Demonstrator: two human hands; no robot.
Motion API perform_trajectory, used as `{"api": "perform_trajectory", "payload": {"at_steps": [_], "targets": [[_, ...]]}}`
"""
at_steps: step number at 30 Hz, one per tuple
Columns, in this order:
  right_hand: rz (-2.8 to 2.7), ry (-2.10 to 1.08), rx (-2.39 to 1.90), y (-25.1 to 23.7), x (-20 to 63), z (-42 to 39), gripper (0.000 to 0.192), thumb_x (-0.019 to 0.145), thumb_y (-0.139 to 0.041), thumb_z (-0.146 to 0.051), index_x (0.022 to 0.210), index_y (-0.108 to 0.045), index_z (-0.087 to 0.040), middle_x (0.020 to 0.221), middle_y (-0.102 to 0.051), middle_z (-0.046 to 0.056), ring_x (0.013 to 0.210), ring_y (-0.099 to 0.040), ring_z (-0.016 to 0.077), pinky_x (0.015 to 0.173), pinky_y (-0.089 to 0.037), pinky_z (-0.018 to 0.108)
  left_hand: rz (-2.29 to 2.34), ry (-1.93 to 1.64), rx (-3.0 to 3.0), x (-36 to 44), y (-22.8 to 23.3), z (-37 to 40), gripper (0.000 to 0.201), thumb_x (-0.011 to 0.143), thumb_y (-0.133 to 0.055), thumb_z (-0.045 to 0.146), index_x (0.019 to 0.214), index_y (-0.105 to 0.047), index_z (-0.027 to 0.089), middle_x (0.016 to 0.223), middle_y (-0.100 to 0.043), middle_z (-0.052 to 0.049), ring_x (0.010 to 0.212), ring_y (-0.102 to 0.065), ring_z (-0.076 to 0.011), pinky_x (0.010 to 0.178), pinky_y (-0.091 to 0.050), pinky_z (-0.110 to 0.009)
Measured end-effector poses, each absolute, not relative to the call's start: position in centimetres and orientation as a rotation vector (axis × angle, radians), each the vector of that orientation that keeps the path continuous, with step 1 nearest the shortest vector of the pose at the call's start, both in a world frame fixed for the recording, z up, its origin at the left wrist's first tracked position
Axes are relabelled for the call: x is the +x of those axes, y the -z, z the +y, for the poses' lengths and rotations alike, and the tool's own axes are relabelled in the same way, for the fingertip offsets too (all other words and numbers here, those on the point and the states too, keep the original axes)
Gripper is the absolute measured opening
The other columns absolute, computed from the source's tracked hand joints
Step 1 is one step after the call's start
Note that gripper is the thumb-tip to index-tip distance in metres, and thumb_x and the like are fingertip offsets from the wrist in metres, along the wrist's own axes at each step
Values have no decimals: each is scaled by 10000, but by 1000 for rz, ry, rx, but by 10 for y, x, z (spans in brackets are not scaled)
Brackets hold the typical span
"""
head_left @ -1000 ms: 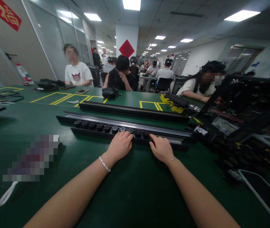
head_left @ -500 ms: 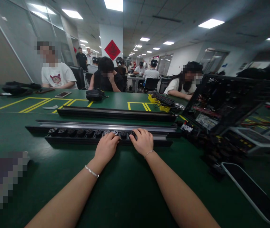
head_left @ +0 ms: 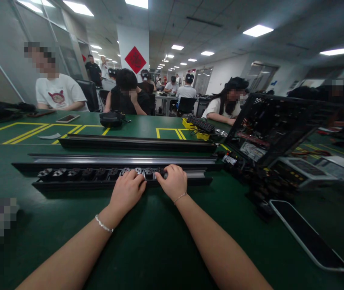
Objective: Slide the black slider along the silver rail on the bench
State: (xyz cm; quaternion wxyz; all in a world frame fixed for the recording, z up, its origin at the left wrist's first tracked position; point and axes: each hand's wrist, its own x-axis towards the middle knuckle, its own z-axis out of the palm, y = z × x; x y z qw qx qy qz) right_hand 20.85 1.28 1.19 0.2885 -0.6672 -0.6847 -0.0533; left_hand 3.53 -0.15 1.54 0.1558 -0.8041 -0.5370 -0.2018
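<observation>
A long black channel [head_left: 78, 186] lies crosswise before me, with a row of round-topped black modules [head_left: 73, 173] seated along it; they look like socket inserts. My left hand [head_left: 129, 187] is closed over the row right of its middle, fingers bent on top and thumb at the near side. At the row's right end, my right hand [head_left: 173, 182] pinches a dark module [head_left: 161, 173] between thumb and fingers. The fingertips of both hands are partly hidden. Just behind lies a second black channel [head_left: 22, 168] with a shiny inner face.
Another black rail [head_left: 135, 143] lies farther back. To the right stand an open computer case [head_left: 268, 125], a metal box [head_left: 305, 173] and a phone-like slab [head_left: 307, 235]. A black pouch [head_left: 111, 119] and a phone [head_left: 67, 118] lie across the green table [head_left: 160, 249]. People sit opposite.
The camera view has turned slightly, so the scene sits farther left. Both hands stay on the row of modules, with little visible movement along it.
</observation>
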Motion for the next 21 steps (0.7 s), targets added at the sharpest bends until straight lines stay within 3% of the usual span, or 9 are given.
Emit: {"api": "perform_trajectory", "payload": {"at_steps": [6, 21], "targets": [[-1814, 196, -1822, -13, 202, 14, 370, 803, -502, -508, 1057, -618, -265, 999, -585, 65, 981, -461, 232, 824, -298, 354, -1548, 567, -2299, 37, -17, -2, 234, 861, -409, 341, 800, -592, 209, 835, -543, -71, 785, -509, -212, 651, -399, -338], [-1804, 213, -1794, -9, 183, 26, 359, 800, -507, -501, 1051, -630, -276, 1010, -566, 65, 983, -456, 229, 830, -280, 359, -1642, 585, -2216, 27, -18, 5, 181, 830, -429, 308, 761, -558, 201, 838, -570, -80, 806, -532, -231, 653, -399, -356]]}}
